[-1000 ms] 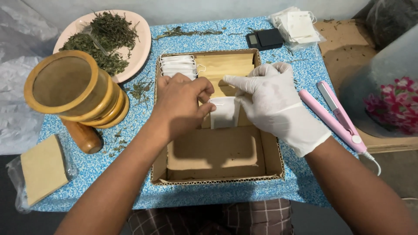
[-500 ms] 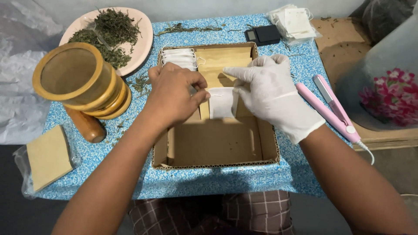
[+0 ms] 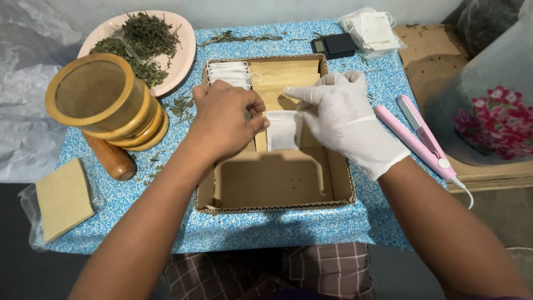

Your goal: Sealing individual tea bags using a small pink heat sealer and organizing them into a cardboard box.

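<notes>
Both forearms reach in from the lower corners and meet over the cardboard box, which sits on the blue speckled bench. The left hand is bare, knuckles up, fingers curled; its grip is pressed together, thumb and forefinger pinching the top left edge of a white tea bag. The right hand wears a white glove. Its forefinger and thumb point left and pinch the bag's top right edge, the other fingers curled loosely behind. The bag hangs between the two hands, upright, over the middle of the box and just above the tan envelopes.

Inside the box, a stack of white bags fills the far left corner and tan paper envelopes take up the far middle and right. The near half of the box is bare cardboard.

Left of the box stands a round wooden sieve stack, tilted, with a wooden pestle beneath it. Behind it, a pink plate holds dried green herbs. At the near left corner a tan packet in clear plastic lies flat. At the far edge sit a small black scale and a pile of empty white bags. A pink sealing iron lies just right of the gloved hand, jaws apart.
</notes>
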